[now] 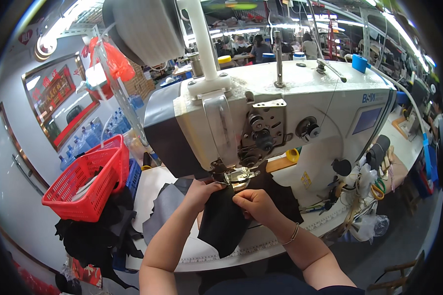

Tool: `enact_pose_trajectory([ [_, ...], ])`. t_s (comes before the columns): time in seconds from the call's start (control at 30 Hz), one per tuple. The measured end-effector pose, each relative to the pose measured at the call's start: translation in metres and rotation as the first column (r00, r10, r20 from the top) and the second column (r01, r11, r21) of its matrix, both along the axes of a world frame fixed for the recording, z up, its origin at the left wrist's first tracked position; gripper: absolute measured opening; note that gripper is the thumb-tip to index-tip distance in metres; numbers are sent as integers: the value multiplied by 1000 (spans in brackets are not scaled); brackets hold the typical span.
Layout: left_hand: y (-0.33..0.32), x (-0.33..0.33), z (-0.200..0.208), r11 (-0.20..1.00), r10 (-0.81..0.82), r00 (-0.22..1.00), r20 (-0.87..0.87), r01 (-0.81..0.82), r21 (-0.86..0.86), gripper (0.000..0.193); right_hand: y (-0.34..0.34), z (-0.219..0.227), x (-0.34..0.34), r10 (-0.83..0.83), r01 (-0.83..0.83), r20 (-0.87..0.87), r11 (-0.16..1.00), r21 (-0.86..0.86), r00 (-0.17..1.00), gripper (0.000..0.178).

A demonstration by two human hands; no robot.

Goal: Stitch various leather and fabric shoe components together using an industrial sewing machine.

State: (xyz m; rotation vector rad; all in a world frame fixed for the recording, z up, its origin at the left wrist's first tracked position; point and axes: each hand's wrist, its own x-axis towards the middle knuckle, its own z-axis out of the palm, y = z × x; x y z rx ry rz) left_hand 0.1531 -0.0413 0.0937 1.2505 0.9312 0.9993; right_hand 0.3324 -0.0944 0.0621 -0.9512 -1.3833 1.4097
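Observation:
A piece of black fabric (224, 223) lies under the needle area of a large white sewing machine (325, 81) and hangs toward me over the table's front edge. My left hand (202, 193) is closed on its left edge, with fingertips close beside the metal presser foot (238, 179). On the other side, my right hand (257, 203) pinches the same fabric's right edge between thumb and curled fingers, just in front of the foot. Both hands partly cover the fabric. The needle tip is too small to make out.
Grey fabric (163, 209) lies left of my hands, and more dark fabric (285, 194) right of the foot. A red basket (91, 184) stands at the left above piled black scraps (96, 241). Scissors (378, 189) hang at the right. Other people sit far behind.

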Motion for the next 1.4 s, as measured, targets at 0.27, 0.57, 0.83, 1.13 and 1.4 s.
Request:
enact_pose_trajectory([
  [0.27,4,1,1,995,87,996,-9,-88,-55,20,5,-5,-5,9,-9,-104,1000,-2,995,19],
  [0.57,17,-12,-21,999,8,999,44,-7,-37,19,3,-5,-8,-26,25,-90,1000,-11,996,18],
  [0.83,15,-10,-23,996,-20,999,32,17,85,21,-3,-5,-8,-96,95,1,993,69,995,16],
  [1.13,-39,-21,-70,907,333,913,237,-378,184,54,-40,-23,32,-28,-158,545,944,291,838,27],
  [1.4,-115,-13,-123,898,-119,934,336,246,-365,65,-37,-32,37,156,-254,338,929,270,928,26],
])
